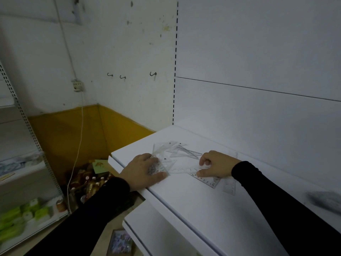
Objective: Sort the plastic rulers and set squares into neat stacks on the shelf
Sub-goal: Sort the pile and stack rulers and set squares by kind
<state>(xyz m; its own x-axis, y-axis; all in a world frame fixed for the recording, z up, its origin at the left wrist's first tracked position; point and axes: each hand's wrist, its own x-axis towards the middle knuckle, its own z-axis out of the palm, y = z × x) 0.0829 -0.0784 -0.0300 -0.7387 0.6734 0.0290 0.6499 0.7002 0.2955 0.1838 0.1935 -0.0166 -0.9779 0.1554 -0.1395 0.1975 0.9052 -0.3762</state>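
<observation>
Centrally, a loose scatter of clear plastic set squares and rulers (173,152) is seen lying flat on the white shelf (184,196), near its left end and close to the front edge. The left hand (143,169), in a black sleeve (96,209), is laid on the left part of the scatter: its thumb is stretched along the shelf edge and its fingers are bent over a clear set square with printed numbers (162,168), which is pinned against the shelf. The right hand (215,166) is curled, and a clear ruler with black numerals (204,179) is pinched between its thumb and fingertips; the ruler's far end lies on the shelf. Another clear ruler (229,187) lies just beside that wrist. Further transparent triangles lie overlapped behind and between the hands. Below the shelf's left end, a heap of small bottles (90,185) is seen on the floor, whether boxed cannot be told. Green packets (20,217) are held on a lower rack at the left.
</observation>
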